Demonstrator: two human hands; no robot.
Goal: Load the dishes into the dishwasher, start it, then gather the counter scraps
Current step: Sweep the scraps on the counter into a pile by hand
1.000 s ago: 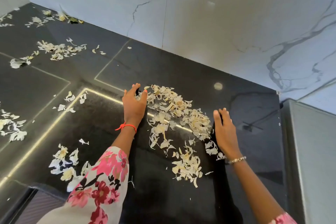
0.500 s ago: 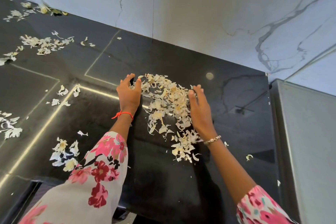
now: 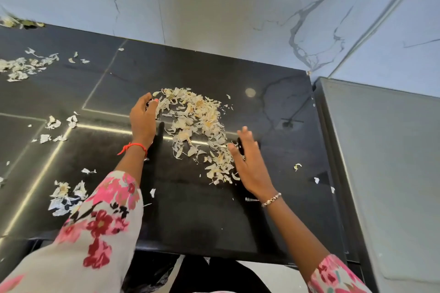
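A heap of pale, papery peel scraps [image 3: 197, 123] lies on the glossy black counter [image 3: 190, 209]. My left hand [image 3: 142, 121] stands on its edge against the heap's left side, fingers slightly curled, with a red thread at the wrist. On the heap's lower right edge, my right hand [image 3: 250, 162] lies flat with fingers spread, touching the scraps; a bead bracelet circles its wrist. Neither hand holds anything.
More scraps lie in patches at the far left [image 3: 21, 66], the mid left [image 3: 57, 126] and the near left [image 3: 64, 195]. A few flakes [image 3: 297, 166] lie right of the heap. A marble wall [image 3: 238, 7] rises behind; a grey appliance top [image 3: 385, 173] adjoins on the right.
My right hand swept left into the scraps, then slid down and right along the heap's edge. The scraps are packed closer together. My left hand stayed against the left side.
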